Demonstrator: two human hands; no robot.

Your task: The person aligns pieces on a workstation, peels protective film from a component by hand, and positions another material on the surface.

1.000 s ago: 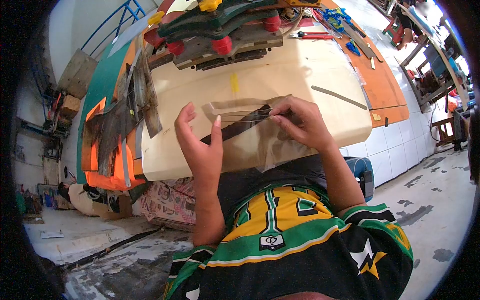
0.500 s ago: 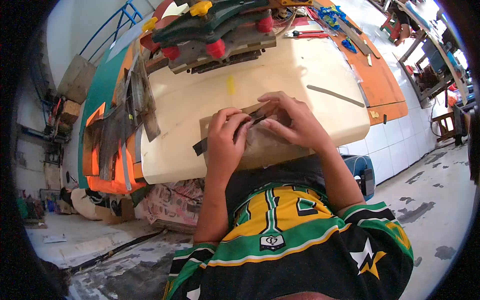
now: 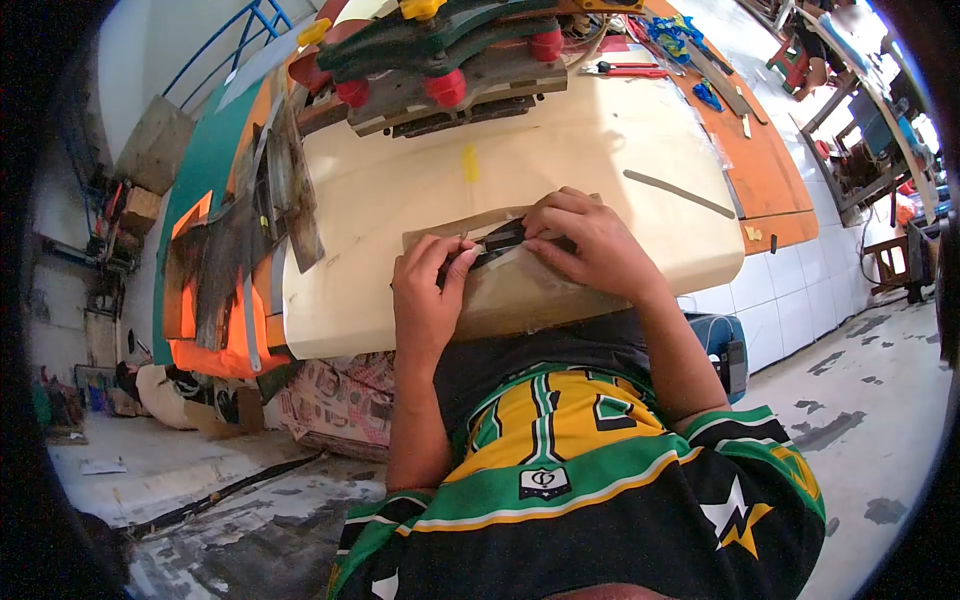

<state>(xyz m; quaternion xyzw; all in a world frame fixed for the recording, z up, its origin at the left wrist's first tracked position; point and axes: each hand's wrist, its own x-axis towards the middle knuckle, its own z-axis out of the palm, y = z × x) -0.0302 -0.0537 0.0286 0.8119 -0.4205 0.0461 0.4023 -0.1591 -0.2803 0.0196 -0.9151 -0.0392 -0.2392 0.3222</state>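
Observation:
A thin black strip (image 3: 500,238) stretches between my two hands, over a clear plastic sheet (image 3: 510,292) at the front of the cream worktop (image 3: 370,180). My left hand (image 3: 432,285) pinches the strip's left part between thumb and fingertips. On the other side, my right hand (image 3: 590,242) is closed on the right part, its thumb below and its fingers above. The fingers hide parts of the strip.
Behind my hands stands a dark green clamp frame (image 3: 430,55) with red knobs. Worn dark strips (image 3: 225,270) lie at the left. A thin grey strip (image 3: 678,193) and a red-handled tool (image 3: 630,70) rest at the right. A person (image 3: 812,60) is at the far right.
My left hand was open and apart from the black strip, then came in to it. Both hands now pinch it, with the fingers slightly farther apart than half a second ago.

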